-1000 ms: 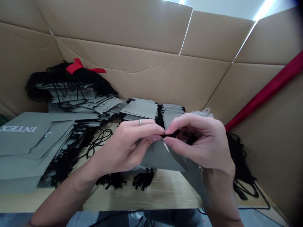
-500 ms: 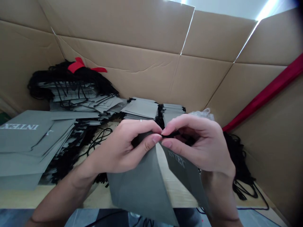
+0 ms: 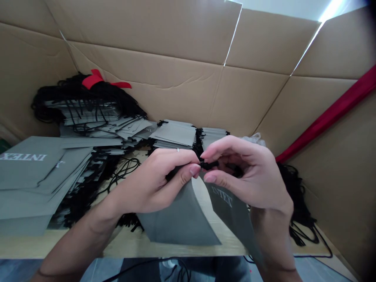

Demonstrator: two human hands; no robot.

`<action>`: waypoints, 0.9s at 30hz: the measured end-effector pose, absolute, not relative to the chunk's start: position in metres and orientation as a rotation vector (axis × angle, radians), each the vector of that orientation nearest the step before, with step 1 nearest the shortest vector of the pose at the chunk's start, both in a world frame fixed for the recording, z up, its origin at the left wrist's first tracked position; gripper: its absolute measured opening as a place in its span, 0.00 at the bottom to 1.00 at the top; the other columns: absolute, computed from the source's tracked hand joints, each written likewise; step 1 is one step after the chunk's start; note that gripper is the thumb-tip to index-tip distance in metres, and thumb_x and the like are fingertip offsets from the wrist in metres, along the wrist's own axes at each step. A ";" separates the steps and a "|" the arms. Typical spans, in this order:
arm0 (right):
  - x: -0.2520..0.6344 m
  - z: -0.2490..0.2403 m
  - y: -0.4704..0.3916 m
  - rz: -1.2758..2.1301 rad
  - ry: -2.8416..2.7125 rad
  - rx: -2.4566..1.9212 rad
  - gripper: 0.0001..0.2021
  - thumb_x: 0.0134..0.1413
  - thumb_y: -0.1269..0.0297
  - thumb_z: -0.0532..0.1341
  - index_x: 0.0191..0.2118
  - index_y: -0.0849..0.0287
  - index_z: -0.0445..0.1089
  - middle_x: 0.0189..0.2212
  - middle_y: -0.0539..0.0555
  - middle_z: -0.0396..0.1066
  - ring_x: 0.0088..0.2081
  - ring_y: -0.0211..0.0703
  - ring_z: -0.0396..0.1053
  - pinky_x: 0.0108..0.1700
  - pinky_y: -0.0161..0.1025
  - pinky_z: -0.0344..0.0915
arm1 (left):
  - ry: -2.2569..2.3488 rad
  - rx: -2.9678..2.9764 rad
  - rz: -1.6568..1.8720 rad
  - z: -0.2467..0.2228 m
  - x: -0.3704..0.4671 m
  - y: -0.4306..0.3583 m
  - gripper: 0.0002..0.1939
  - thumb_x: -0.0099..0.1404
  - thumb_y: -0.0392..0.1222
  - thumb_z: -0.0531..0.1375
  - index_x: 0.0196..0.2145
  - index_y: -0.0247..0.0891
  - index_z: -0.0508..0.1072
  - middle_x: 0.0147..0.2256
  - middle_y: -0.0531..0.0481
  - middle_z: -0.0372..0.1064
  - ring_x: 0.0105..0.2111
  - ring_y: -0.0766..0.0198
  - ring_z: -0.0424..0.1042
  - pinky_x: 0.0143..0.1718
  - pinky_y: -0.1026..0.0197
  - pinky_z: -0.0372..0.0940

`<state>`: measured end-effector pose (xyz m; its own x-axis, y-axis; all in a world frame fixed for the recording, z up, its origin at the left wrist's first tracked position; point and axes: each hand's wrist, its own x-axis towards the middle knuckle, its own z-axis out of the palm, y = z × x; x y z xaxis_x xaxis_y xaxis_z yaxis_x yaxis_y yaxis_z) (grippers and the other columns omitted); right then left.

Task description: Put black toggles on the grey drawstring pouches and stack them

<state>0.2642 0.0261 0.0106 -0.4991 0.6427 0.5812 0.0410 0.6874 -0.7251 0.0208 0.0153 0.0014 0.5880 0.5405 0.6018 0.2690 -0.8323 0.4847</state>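
My left hand [image 3: 163, 176] is closed, its thumb and forefinger pinching a black cord [image 3: 208, 165] at a small knot. My right hand [image 3: 249, 172] is curled around the other side of that cord. Its thumb stands a little apart from the forefinger, and the inner fingers, partly hidden, rest against the cord. Below my left hand hangs a plain grey panel [image 3: 179, 223]. A second grey panel [image 3: 232, 211], printed INTEX in white, hangs beneath my right hand. Whether the two panels are one piece I cannot tell.
Grey printed pieces with black cords [image 3: 23, 172] are stacked at the left. Behind them lies a cord-topped pile [image 3: 91, 109] with a red strip. Smaller grey stacks [image 3: 173, 133] stand at the back. More black cord [image 3: 296, 196] lies right, near the cardboard wall [image 3: 329, 156].
My right thumb and forefinger have parted from their pinch, and more of the black knot shows between the hands. The left grey panel has lifted slightly at its lower edge.
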 end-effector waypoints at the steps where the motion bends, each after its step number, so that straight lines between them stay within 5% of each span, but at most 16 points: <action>1: 0.266 0.012 0.026 0.799 -1.977 -0.565 0.15 0.58 0.73 0.79 0.47 0.52 0.81 0.38 0.46 0.82 0.35 0.34 0.77 0.33 0.29 0.74 | 0.660 2.478 1.107 0.002 0.020 0.015 0.11 0.83 0.36 0.55 0.39 0.37 0.73 0.30 0.56 0.68 0.29 0.69 0.63 0.32 0.64 0.60; 7: 0.271 0.017 0.025 0.672 -1.991 -0.707 0.06 0.64 0.69 0.76 0.41 0.53 0.82 0.33 0.45 0.81 0.30 0.33 0.74 0.31 0.28 0.72 | 0.665 2.487 1.118 0.004 0.020 0.012 0.11 0.83 0.35 0.55 0.39 0.38 0.71 0.28 0.60 0.61 0.27 0.71 0.57 0.30 0.66 0.56; 27: 0.266 0.022 0.020 0.682 -1.892 -0.732 0.08 0.60 0.63 0.80 0.39 0.52 0.83 0.30 0.47 0.79 0.27 0.36 0.71 0.26 0.33 0.66 | 0.636 2.427 1.088 0.010 0.011 0.012 0.17 0.83 0.35 0.54 0.32 0.39 0.62 0.28 0.58 0.55 0.28 0.69 0.54 0.30 0.62 0.53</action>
